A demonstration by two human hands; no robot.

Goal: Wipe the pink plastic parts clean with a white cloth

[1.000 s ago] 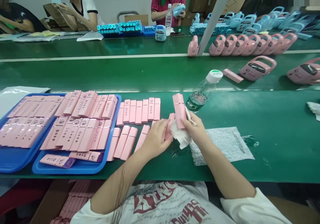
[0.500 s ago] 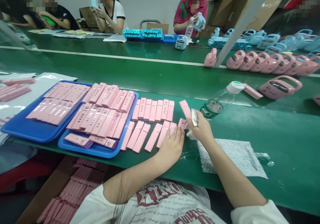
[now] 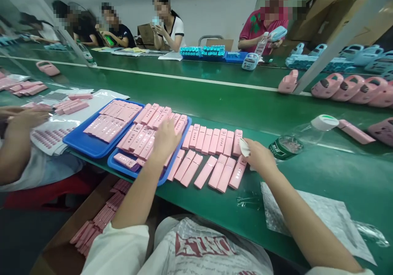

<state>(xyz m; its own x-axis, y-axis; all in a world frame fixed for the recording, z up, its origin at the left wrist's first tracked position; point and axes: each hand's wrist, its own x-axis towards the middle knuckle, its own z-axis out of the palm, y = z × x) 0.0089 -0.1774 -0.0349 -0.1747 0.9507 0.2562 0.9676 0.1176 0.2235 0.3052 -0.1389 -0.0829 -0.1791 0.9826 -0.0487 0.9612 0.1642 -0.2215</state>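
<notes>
A: What's different with the left hand point(image 3: 167, 139)?
B: It has left the near row of pink pieces point(image 3: 217, 171) and is now over the nearer blue tray point(image 3: 160, 180).
A: And the right hand point(image 3: 260, 157)?
B: It no longer holds a pink piece up. It is lower now, with the white cloth point(image 3: 245, 147) by the far row's end piece point(image 3: 237, 142), which wasn't there before.
A: Anything else?
B: The view has swung left, bringing in another person's hands point(image 3: 26, 117).
</notes>
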